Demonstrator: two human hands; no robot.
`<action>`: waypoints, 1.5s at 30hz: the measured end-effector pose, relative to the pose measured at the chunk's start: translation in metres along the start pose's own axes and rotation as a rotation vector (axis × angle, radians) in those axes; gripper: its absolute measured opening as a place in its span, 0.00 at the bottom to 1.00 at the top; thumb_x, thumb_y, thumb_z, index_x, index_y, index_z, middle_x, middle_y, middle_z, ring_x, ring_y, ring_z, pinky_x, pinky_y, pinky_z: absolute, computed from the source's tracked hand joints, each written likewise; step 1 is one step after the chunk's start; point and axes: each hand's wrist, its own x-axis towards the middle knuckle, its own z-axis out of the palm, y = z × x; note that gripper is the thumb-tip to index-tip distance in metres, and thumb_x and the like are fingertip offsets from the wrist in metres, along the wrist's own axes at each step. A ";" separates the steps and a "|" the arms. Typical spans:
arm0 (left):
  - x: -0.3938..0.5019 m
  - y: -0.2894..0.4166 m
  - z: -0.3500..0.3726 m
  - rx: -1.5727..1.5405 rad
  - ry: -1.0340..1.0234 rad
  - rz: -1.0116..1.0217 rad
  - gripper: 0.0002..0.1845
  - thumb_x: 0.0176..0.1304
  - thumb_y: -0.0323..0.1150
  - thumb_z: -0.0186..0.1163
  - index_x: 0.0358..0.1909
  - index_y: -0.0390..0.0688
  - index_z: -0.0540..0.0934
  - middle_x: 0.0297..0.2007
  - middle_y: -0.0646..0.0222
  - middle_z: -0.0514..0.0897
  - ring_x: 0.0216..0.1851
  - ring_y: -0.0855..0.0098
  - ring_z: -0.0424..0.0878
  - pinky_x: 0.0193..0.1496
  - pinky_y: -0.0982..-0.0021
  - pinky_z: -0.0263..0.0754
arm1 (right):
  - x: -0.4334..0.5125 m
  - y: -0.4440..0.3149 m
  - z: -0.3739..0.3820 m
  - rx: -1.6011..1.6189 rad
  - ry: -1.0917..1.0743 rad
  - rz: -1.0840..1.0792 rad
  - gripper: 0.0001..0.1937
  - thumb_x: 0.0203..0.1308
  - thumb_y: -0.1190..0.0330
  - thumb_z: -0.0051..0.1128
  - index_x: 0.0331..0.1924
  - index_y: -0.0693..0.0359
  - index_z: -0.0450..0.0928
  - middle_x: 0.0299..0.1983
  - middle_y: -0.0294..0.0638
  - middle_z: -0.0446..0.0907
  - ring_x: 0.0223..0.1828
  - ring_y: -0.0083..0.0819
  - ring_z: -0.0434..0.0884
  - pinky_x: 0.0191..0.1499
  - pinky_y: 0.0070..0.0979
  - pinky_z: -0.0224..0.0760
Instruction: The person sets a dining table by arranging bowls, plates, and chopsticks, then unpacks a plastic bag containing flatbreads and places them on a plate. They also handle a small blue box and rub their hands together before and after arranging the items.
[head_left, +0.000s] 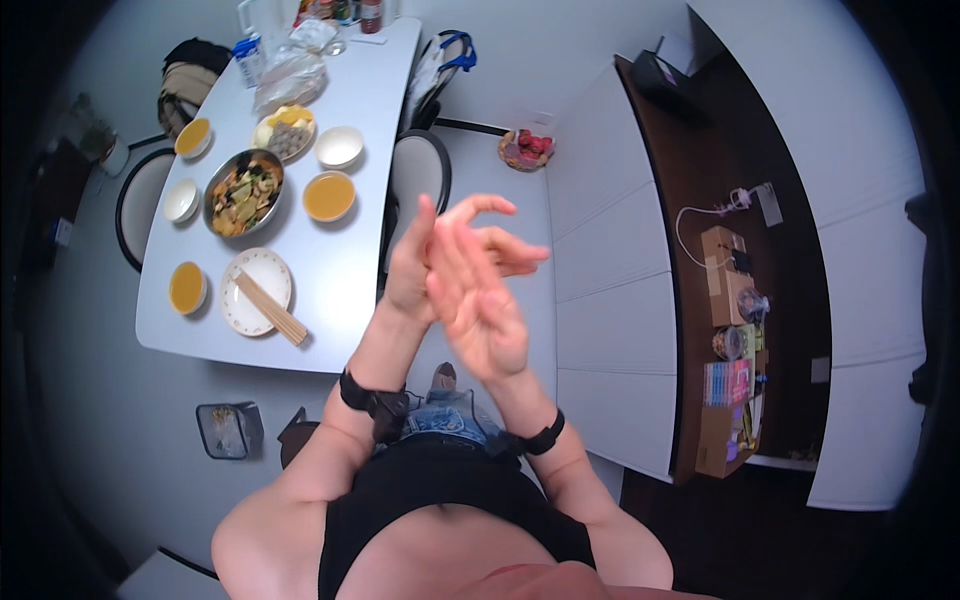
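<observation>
My left hand (416, 262) and my right hand (484, 311) are raised in front of me, to the right of the white table (341, 300). They touch or overlap, fingers spread and somewhat blurred, and neither holds an object. On the table, a patterned plate (244, 307) carries a bundle of wooden chopsticks (271, 307). Behind it stands a steel bowl of mixed cooked food (244, 193). Bowls of orange-yellow liquid (328, 196) and empty white bowls (339, 147) surround it. A plate of sliced food and grey balls (285, 133) sits farther back.
Chairs (420, 169) flank the table. A waste bin (229, 431) is on the floor at the lower left. White cabinets (615, 322) line the right side, below a dark shelf with cardboard boxes (726, 292). A basket of red fruit (527, 150) stands by the wall.
</observation>
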 end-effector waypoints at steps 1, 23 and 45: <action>0.002 0.008 -0.002 -0.353 -0.188 -0.049 0.31 0.79 0.59 0.39 0.51 0.38 0.73 0.21 0.68 0.78 0.21 0.69 0.77 0.27 0.69 0.73 | -0.008 0.006 -0.003 -0.118 0.090 -0.002 0.29 0.79 0.61 0.38 0.76 0.67 0.50 0.78 0.55 0.51 0.79 0.39 0.55 0.76 0.30 0.60; -0.132 0.050 0.019 0.999 -0.961 -0.413 0.44 0.71 0.47 0.59 0.80 0.51 0.46 0.79 0.45 0.29 0.80 0.43 0.28 0.80 0.46 0.36 | -0.044 -0.094 0.067 -1.132 -1.101 0.794 0.40 0.72 0.45 0.48 0.79 0.58 0.51 0.80 0.62 0.36 0.82 0.58 0.36 0.77 0.58 0.39; -0.089 0.039 0.039 0.242 -0.393 0.999 0.13 0.71 0.35 0.53 0.50 0.40 0.80 0.46 0.54 0.85 0.46 0.57 0.84 0.52 0.62 0.77 | 0.046 0.049 0.083 -0.947 -0.613 0.146 0.26 0.69 0.50 0.43 0.55 0.63 0.81 0.54 0.56 0.82 0.63 0.49 0.78 0.74 0.59 0.48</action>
